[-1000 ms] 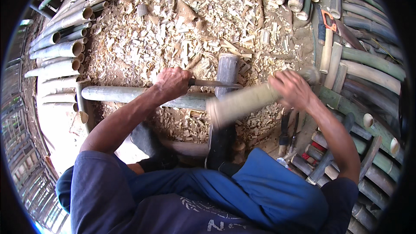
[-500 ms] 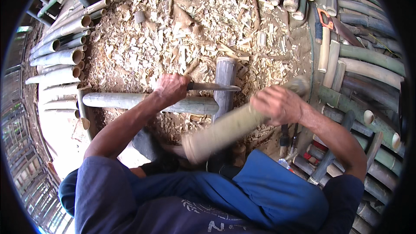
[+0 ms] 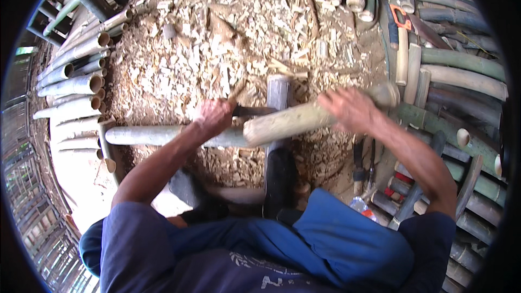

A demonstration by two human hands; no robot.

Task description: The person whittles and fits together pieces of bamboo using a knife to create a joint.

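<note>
My left hand [image 3: 213, 118] is closed round the dark handle of a knife [image 3: 255, 110], whose blade points right. In my right hand [image 3: 347, 108] is a thick, pale bamboo club [image 3: 296, 121], slanting from upper right to lower left. The club's lower-left end overlaps the blade's tip and hides it; whether they touch I cannot tell. Beneath lies a grey-green bamboo pole [image 3: 144, 135], level across the ground, its right end hidden by the club. A darker bamboo piece [image 3: 278, 91] runs away from me behind the club.
Pale wood chips [image 3: 179, 65] cover the ground ahead. Cut bamboo lengths [image 3: 81, 76] are stacked at left, with more bamboo [image 3: 461, 57] along the right. An orange-handled saw [image 3: 400, 17] lies far right. A brush-like tool [image 3: 359, 171] and a plastic bottle [image 3: 360, 205] are near my right knee.
The club has swung up and forward from near my legs to over the knife blade and pole. My left hand keeps the knife in nearly the same place.
</note>
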